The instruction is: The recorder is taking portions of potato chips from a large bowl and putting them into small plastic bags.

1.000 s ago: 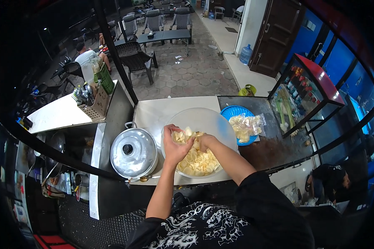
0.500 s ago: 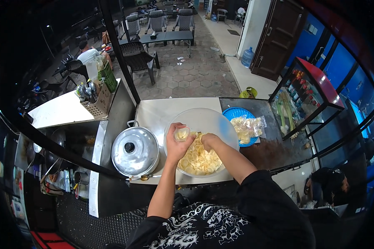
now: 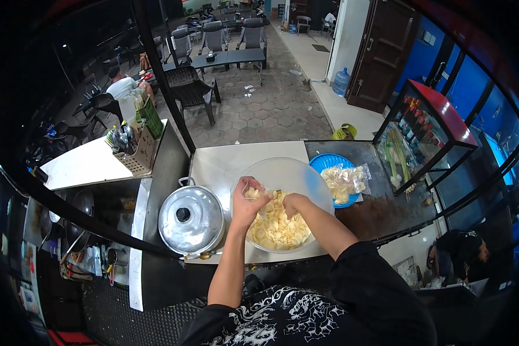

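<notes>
A large translucent round bowl [image 3: 277, 171] stands on the counter in front of me, with thin pale-yellow chips [image 3: 278, 232] heaped in its near half. My left hand [image 3: 247, 209] is closed around a small clear plastic bag [image 3: 251, 192], held over the bowl's left side with its mouth spread and a few chips showing inside. Down in the heap, my right hand [image 3: 296, 205] has its fingers curled among the chips; the fingertips are hidden. Just behind the bowl's right side, a blue plastic plate [image 3: 323, 161] carries filled clear bags of chips [image 3: 346, 180].
A lidded metal pot [image 3: 191, 222] stands close on the bowl's left. Farther left, a basket of cutlery [image 3: 134, 155] sits on a white ledge. A red-topped glass case [image 3: 438, 115] is at the right. Dark posts frame the stall; another person [image 3: 461, 254] is low at the right.
The view has tilted slightly, so the counter sits lower in the picture. My left hand has turned the small bag a little; my right hand stays down in the chips.
</notes>
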{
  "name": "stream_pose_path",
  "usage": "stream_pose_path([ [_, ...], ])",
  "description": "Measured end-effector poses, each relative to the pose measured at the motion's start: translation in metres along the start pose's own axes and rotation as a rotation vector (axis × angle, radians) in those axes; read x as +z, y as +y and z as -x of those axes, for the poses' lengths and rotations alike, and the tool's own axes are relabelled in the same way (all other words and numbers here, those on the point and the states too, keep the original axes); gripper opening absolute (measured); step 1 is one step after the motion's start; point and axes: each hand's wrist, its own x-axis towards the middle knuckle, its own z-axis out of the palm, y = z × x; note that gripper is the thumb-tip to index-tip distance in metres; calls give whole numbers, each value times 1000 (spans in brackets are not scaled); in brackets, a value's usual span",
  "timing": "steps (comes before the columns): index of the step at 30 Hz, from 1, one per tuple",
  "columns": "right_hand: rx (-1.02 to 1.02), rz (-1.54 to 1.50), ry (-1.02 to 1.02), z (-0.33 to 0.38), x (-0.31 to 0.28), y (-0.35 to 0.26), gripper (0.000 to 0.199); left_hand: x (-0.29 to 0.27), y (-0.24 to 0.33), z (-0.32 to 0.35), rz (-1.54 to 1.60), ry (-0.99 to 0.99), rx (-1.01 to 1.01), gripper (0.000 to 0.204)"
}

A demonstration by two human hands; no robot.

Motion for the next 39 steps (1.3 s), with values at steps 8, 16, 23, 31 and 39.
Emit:
stream_pose_path([
  [8,85,-86,-35,26,-17,-15,45,3,17,-4,-353,-189,139,46],
  [16,-78,-512,10,78,-59,-5,43,-3,10,-5,-344,-207,56,54],
  [23,-332,-902,341,157,-100,15,42,5,-16,-3,-921,-68,234,56],
  [31,-473,-586,410,206,-129,-23,41,31,-6,-6,-728,-84,140,62],
  [39,-481,-676,350,199,-131,-17,28,25,2,-4,-735,-58,151,77],
])
